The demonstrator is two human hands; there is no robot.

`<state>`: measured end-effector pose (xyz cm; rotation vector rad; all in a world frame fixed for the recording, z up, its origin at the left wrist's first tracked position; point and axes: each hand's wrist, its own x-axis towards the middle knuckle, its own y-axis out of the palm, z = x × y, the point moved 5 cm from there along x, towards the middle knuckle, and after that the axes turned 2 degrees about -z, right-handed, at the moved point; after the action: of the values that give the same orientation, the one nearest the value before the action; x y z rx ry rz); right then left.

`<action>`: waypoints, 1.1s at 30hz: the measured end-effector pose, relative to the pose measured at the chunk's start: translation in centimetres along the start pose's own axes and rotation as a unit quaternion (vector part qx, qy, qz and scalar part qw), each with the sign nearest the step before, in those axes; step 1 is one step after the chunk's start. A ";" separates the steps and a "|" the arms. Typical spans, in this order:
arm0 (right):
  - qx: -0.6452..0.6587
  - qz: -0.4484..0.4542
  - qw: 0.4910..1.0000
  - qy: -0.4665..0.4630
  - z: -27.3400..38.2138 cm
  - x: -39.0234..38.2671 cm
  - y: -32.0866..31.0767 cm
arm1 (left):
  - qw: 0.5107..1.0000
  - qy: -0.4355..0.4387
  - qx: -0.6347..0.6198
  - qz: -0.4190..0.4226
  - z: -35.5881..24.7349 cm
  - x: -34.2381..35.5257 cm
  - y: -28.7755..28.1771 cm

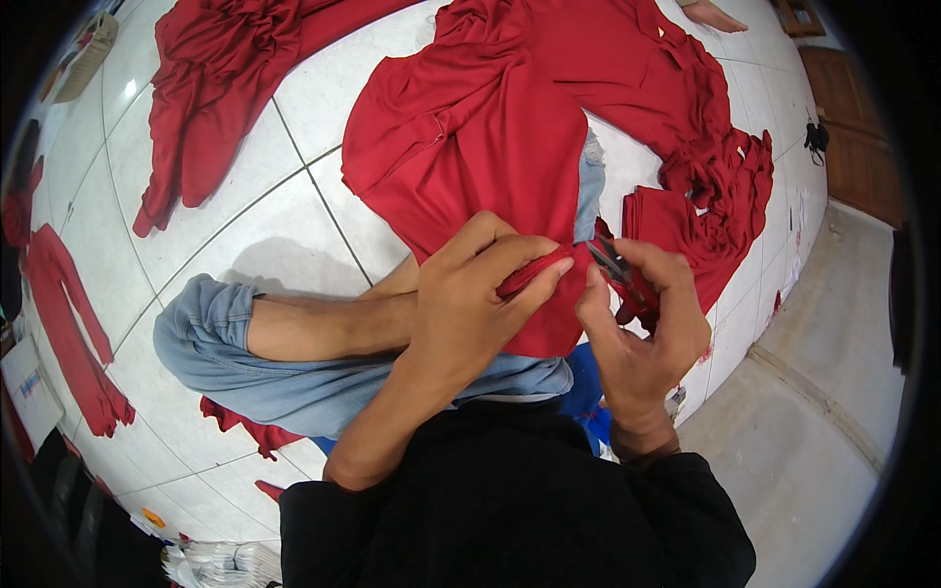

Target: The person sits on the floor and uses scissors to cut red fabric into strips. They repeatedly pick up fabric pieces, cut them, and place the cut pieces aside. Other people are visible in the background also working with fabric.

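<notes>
A red garment (520,157) lies spread over my lap and the floor ahead of me. My left hand (480,279) pinches a folded edge of this red cloth between thumb and fingers. Close by on the right, my right hand (652,318) is closed around small dark thread snips (610,261). Their blades point up and left toward the pinched edge, close to my left fingertips. Whether the blades touch the cloth I cannot tell. Some red fabric hangs just behind the snips, partly hidden by my right hand.
White floor tiles (284,230) surround me. More red garments lie at the far left (221,93), the left side (74,323) and the right (730,191). A woven basket (86,59) stands at the far left. Another person's hand (714,15) shows at the top right. A wooden door (858,127) is at right.
</notes>
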<state>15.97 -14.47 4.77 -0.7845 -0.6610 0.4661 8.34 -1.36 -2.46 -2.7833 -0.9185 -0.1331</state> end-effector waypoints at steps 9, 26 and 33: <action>0.073 0.072 0.991 0.085 -1.0 -0.6 0.8 | 0.996 0.076 0.042 -0.034 -0.5 -0.2 0.1; 0.108 0.219 0.968 0.053 -4.1 0.6 2.5 | 0.994 0.083 0.066 0.015 0.1 -0.2 0.2; 0.671 0.179 0.575 0.433 -9.0 -2.0 2.3 | 0.982 0.133 0.125 0.047 2.6 -0.7 2.0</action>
<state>20.47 -18.61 -2.49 0.4284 0.8486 0.6943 9.08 -2.76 -5.40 -2.4947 -0.6846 -0.3402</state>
